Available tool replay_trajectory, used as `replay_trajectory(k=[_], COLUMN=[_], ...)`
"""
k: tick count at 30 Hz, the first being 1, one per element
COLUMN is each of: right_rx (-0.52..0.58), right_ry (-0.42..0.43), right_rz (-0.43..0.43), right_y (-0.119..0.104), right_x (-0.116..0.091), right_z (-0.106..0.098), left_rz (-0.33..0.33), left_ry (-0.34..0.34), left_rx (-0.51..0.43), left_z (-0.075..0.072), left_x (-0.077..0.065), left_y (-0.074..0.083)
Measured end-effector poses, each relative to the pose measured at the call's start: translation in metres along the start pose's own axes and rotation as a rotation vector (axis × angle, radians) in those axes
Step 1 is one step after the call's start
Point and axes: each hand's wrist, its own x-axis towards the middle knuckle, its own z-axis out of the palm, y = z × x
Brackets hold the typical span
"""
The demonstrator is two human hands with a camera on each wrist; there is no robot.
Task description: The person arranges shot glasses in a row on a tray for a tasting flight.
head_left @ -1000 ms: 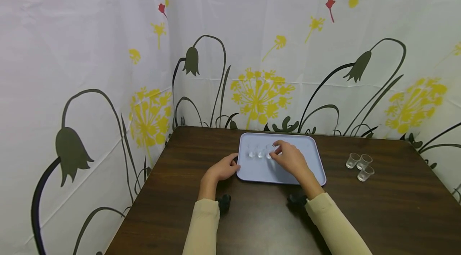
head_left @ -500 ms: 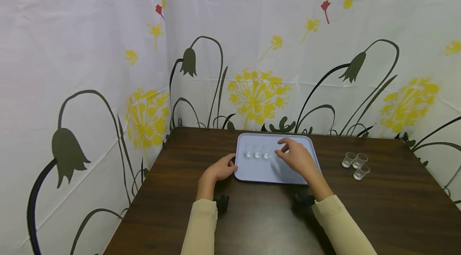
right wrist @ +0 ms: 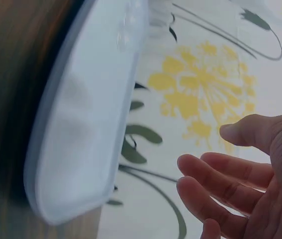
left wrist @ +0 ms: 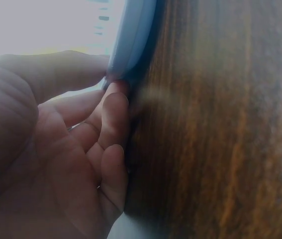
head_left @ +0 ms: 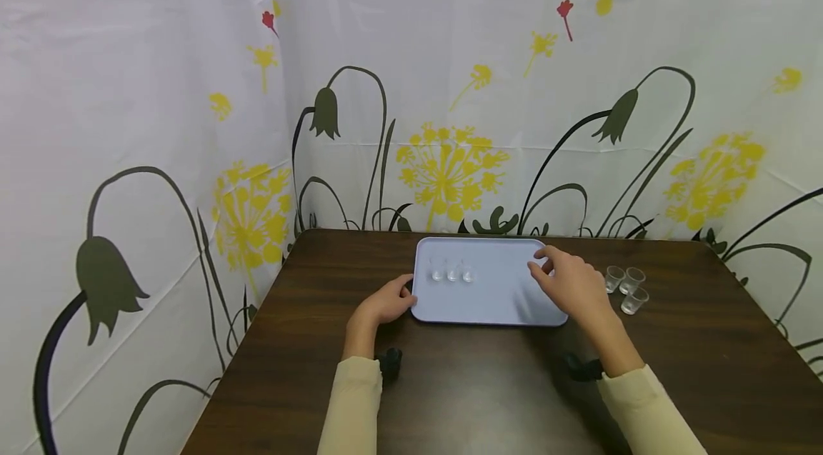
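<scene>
A pale blue tray lies on the table, with three small clear cups standing in a row on its left half. My left hand holds the tray's left rim; in the left wrist view the thumb lies on one side of the rim and fingertips on the other. Above the tray's right end hovers my right hand, its fingers apart and relaxed with nothing between them. Three more clear cups stand clustered on the table, just beyond that hand to the right.
The dark wooden table runs up to a white curtain printed with flowers, which hangs along its back and left sides. Dark wrist-worn devices show beneath both wrists.
My right hand has let go of the third cup in the row and moved right across the tray toward the cluster. My left hand stays at the tray's rim. The head view has shifted slightly.
</scene>
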Motion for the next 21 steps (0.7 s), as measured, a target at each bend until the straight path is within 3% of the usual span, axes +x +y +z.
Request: replay_trajectory(k=[9, 15, 21], right_rx=[0.012, 0.011, 0.013], right_ry=[0.034, -0.058, -0.146], right_rz=[0.046, 0.126, 0.288], right_y=[0.032, 0.061, 0.097], right_x=[-0.013, -0.021, -0.032], right_z=[-0.029, -0.063, -0.094], left_rz=[-0.011, 0.007, 0.005], left_ry=[-0.008, 0.000, 0.003], left_rx=[-0.012, -0.017, -0.015], left_z=[0.002, 0.001, 0.000], left_x=[-0.002, -0.004, -0.004], left_y=[0.001, 0.003, 0.004])
